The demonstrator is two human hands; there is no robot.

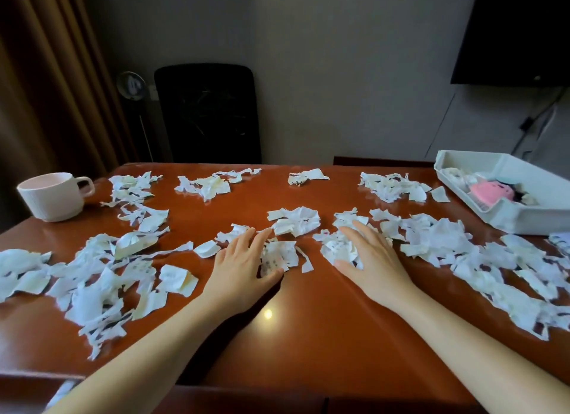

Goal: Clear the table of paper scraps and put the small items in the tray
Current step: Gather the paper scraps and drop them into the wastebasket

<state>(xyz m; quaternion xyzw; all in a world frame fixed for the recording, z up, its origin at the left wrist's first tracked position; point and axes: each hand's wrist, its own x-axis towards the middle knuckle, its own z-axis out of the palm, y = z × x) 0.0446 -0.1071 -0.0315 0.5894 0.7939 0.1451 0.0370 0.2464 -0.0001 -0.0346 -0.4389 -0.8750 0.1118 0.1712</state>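
Torn white paper scraps (101,278) lie in heaps all over the reddish-brown table (296,330). My left hand (243,265) rests palm down in the middle, fingers spread, its fingertips and thumb on a small clump of scraps (277,256). My right hand (370,259) lies beside it, fingers curled over another clump (336,250). Neither clump is lifted off the table. A white tray (521,219) stands at the far right with a pink item (490,191) and other small items inside.
A pale mug (52,197) stands at the table's far left. A black chair back (209,114) is behind the far edge, a brown curtain (46,74) to the left, and a dark screen (518,31) hangs on the wall at upper right.
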